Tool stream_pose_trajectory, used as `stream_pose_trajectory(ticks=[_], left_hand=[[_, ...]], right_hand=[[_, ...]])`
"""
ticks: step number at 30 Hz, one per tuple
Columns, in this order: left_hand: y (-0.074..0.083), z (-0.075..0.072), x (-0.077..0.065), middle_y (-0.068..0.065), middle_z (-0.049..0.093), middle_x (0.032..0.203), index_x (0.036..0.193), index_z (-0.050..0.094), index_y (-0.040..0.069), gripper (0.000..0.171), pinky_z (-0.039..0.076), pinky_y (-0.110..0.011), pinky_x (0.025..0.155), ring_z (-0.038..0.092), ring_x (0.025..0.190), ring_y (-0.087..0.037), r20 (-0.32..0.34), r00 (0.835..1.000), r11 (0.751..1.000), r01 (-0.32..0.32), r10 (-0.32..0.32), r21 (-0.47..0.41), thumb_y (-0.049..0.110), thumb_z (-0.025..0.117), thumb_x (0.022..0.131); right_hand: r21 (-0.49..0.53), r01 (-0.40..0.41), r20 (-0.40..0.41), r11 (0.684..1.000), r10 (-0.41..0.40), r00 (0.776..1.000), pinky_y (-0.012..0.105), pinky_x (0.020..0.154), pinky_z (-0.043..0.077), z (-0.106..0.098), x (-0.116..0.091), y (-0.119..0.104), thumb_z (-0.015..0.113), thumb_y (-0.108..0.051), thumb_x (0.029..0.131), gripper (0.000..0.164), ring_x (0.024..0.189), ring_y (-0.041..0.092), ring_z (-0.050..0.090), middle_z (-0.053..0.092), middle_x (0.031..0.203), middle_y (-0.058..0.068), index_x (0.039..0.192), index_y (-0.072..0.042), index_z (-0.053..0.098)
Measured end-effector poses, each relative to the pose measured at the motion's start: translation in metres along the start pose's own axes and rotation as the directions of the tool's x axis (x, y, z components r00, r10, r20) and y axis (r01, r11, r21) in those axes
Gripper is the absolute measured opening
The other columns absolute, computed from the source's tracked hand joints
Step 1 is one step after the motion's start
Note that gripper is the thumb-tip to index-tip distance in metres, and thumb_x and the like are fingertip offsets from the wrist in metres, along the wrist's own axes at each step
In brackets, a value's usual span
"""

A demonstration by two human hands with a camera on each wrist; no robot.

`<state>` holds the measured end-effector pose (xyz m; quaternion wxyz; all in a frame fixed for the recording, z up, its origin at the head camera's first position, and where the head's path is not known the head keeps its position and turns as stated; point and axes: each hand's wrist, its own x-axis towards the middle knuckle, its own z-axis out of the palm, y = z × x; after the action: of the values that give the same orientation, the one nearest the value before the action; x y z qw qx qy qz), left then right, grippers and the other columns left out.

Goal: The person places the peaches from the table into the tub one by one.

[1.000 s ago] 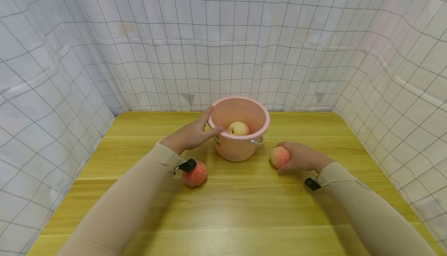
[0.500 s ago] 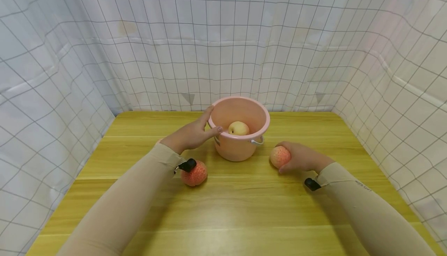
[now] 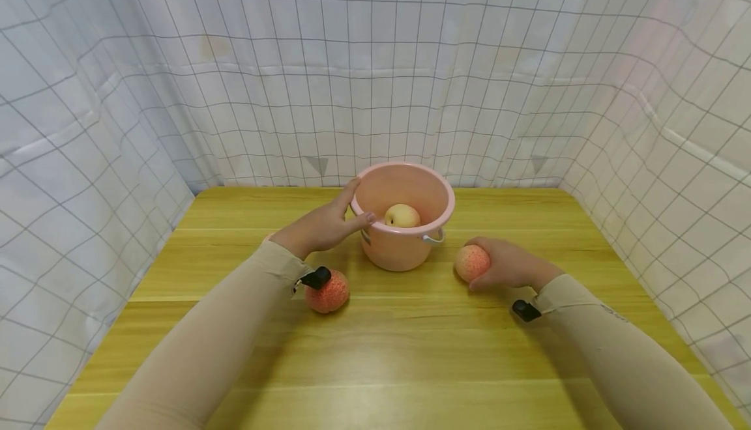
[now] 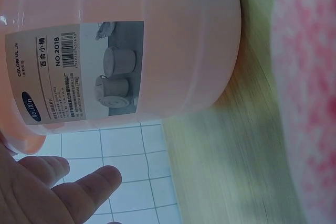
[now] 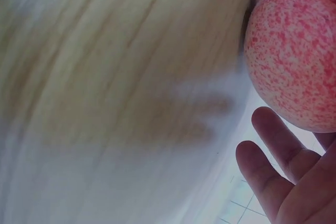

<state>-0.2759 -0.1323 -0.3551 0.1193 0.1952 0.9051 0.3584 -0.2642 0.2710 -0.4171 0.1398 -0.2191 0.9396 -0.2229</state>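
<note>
A pink bucket point(image 3: 396, 253) with a white handle stands at the table's middle, a pale yellow peach point(image 3: 403, 215) inside it. My left hand point(image 3: 319, 227) grips the bucket's left rim, thumb over the edge. In the left wrist view, a printed label point(image 4: 73, 72) shows on the bucket's side. To the right of the bucket, my right hand point(image 3: 513, 266) holds a pink-speckled peach point(image 3: 471, 263) between thumb and fingers, low over the table. Two of that hand's fingers stick out below the peach point(image 5: 294, 51) in the right wrist view.
A redder peach point(image 3: 328, 293) lies under the left wrist, partly covered by a black wrist device point(image 3: 317, 277). A sliver of something peach-coloured point(image 3: 268, 237) peeks out behind the left cuff. White gridded curtain point(image 3: 399, 91) encloses the wooden table point(image 3: 375, 365) at back and sides.
</note>
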Motion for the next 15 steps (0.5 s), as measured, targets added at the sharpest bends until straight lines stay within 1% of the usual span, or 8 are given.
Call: stream_pose_trajectory(ticks=[2, 4, 8, 12, 15], left_hand=[[0.000, 0.000, 0.000, -0.010, 0.011, 0.178, 0.168, -0.011, 0.041, 0.103, 0.025, -0.062, 0.128, 0.024, 0.161, -0.035, -0.001, 1.000, 1.000, -0.002, 0.002, 0.000, 0.082, 0.049, 0.094], [0.001, 0.000, 0.000, -0.010, 0.011, 0.178, 0.168, -0.011, 0.041, 0.103, 0.025, -0.063, 0.128, 0.024, 0.161, -0.036, -0.001, 1.000, 1.000, -0.002, 0.002, 0.001, 0.082, 0.049, 0.094], [0.001, 0.000, -0.001, -0.010, 0.011, 0.178, 0.168, -0.011, 0.040, 0.104, 0.025, -0.062, 0.128, 0.024, 0.161, -0.035, -0.001, 1.000, 1.000, 0.003, -0.003, 0.004, 0.082, 0.049, 0.094], [0.002, 0.000, -0.001, -0.010, 0.010, 0.178, 0.168, -0.010, 0.039, 0.104, 0.024, -0.062, 0.128, 0.023, 0.161, -0.035, -0.002, 1.000, 1.000, 0.004, -0.004, -0.001, 0.081, 0.049, 0.095], [0.002, 0.000, -0.001, -0.010, 0.011, 0.178, 0.168, -0.011, 0.040, 0.103, 0.024, -0.062, 0.128, 0.023, 0.161, -0.035, -0.002, 1.000, 1.000, 0.004, -0.004, -0.001, 0.081, 0.049, 0.095]], right_hand=[[0.008, -0.008, -0.020, 1.000, 0.008, 1.000, 0.042, 0.096, 0.054, -0.002, -0.001, -0.001, 0.097, -0.042, 0.070, 0.082, 0.102, 0.018, 0.065, 0.071, 0.118, 0.002, 0.138, -0.017, 0.059], [0.010, -0.003, -0.040, 1.000, 0.003, 0.999, 0.043, 0.094, 0.055, -0.004, -0.001, -0.002, 0.097, -0.042, 0.070, 0.082, 0.101, 0.018, 0.066, 0.071, 0.117, 0.002, 0.138, -0.016, 0.059], [0.010, 0.012, -0.072, 1.000, -0.011, 0.997, 0.045, 0.095, 0.056, -0.010, -0.002, -0.002, 0.095, -0.040, 0.073, 0.080, 0.103, 0.020, 0.067, 0.072, 0.119, 0.004, 0.139, -0.014, 0.059], [0.010, 0.036, -0.106, 0.999, -0.035, 0.994, 0.047, 0.095, 0.056, -0.016, -0.002, -0.001, 0.094, -0.035, 0.077, 0.077, 0.106, 0.024, 0.068, 0.072, 0.122, 0.008, 0.139, -0.009, 0.059], [0.019, 0.039, -0.128, 0.999, -0.037, 0.991, 0.048, 0.096, 0.056, -0.021, -0.002, -0.002, 0.095, -0.032, 0.077, 0.077, 0.108, 0.025, 0.068, 0.072, 0.123, 0.010, 0.140, -0.006, 0.058]])
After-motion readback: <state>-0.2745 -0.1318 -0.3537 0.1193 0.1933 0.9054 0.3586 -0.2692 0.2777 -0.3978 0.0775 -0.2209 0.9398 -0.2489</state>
